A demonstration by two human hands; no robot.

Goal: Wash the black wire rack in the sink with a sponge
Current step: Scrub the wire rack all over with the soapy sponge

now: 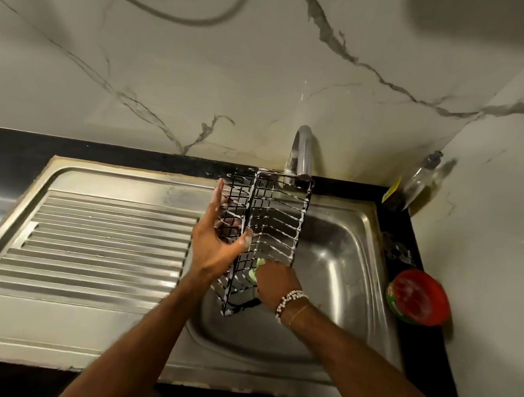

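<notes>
Centre frame: left hand (214,245) is gripping the soapy black wire rack (272,212) over the sink (343,270), while right hand (273,279) is clutching a green sponge (255,269) against its lower wires.

rack (268,218) over sink (337,269) | drainboard (99,246) left | tap (302,151) behind | tub (417,296), bottle (422,181) right

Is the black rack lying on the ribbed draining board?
No, the left hand holds the wire rack up over the sink basin, right of the draining board.
</notes>
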